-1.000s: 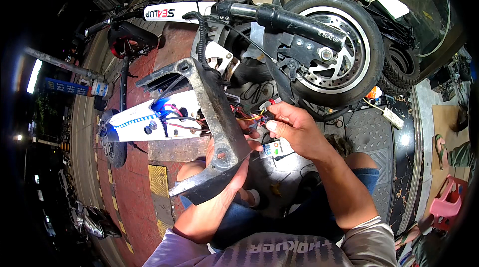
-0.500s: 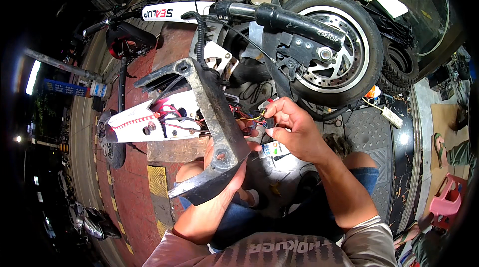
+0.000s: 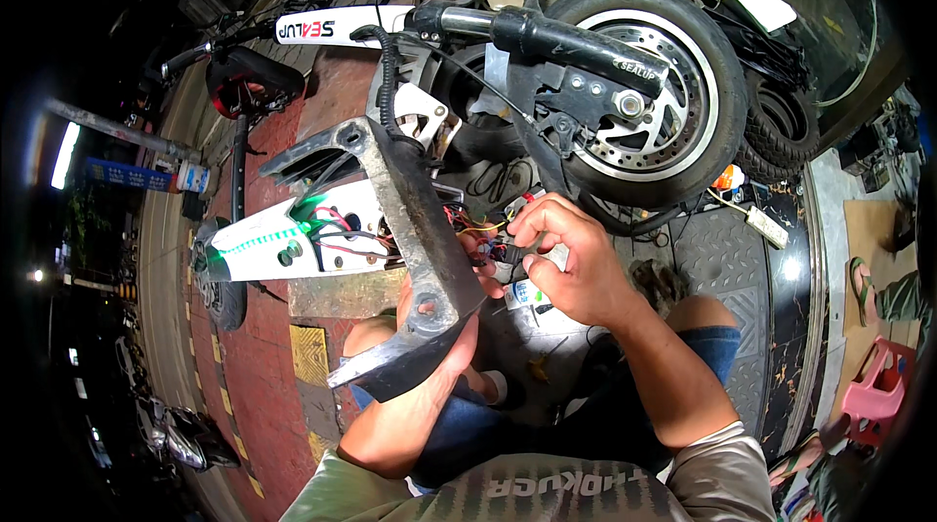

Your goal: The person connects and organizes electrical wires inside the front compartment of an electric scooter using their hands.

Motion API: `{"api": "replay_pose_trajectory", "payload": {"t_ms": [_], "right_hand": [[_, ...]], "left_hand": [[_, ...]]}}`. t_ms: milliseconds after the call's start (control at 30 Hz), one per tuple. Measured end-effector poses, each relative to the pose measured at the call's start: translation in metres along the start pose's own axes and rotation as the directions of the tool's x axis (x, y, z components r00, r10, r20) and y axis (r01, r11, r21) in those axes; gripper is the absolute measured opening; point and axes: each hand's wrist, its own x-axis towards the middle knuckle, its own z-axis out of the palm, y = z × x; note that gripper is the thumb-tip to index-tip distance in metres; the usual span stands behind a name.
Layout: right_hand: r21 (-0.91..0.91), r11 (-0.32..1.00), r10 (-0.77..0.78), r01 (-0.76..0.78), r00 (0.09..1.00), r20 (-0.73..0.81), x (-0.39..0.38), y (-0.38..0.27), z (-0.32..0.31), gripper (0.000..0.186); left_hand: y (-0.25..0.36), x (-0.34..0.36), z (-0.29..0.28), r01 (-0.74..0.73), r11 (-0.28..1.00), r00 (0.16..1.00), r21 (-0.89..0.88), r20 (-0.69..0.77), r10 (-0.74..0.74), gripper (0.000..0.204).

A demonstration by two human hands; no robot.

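A scratched black plastic cover (image 3: 426,234) stands tilted in front of my left hand (image 3: 486,273) and hides most of it. Only fingertips show past the cover's right edge, closed around a bundle of thin coloured wires (image 3: 467,221). My right hand (image 3: 576,263) comes in from the right with bent fingers. Its thumb and forefinger close on a small black wire connector (image 3: 513,254), beside a yellow wire. Left of the cover is the white scooter deck (image 3: 353,205), with red and black cables and a strip of green light.
The scooter's front wheel (image 3: 712,102) with its disc brake and black fork lies at the top. Below my hands sits a small white box (image 3: 530,294). Spare tyres (image 3: 781,122), a white power strip (image 3: 767,228) and a pink stool (image 3: 875,390) are on the right.
The deck's light has turned from red to green. My right thumb and forefinger have shifted slightly apart, and the black connector sits a little further left. The cover has barely moved.
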Motion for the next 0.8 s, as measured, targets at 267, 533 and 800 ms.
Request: {"api": "replay_pose_trajectory", "payload": {"t_ms": [267, 533, 800], "right_hand": [[-0.194, 0.97, -0.162, 0.149, 0.985, -0.052, -0.007, -0.017, 0.007, 0.039], [-0.401, 0.848, -0.39, 0.346, 0.92, -0.032, -0.022, -0.04, 0.037, 0.088], [-0.518, 0.789, -0.378, 0.331, 0.926, 0.015, -0.02, -0.045, 0.037, 0.083]], "left_hand": [[-0.003, -0.007, 0.015, -0.058, 0.998, 0.991, -0.025, -0.12, 0.055, 0.046], [0.006, -0.004, 0.031, 0.048, 0.997, 0.999, -0.066, 0.026, -0.046, 0.027], [0.003, 0.005, 0.02, 0.007, 0.995, 0.994, -0.095, 0.106, 0.003, 0.039]]}}
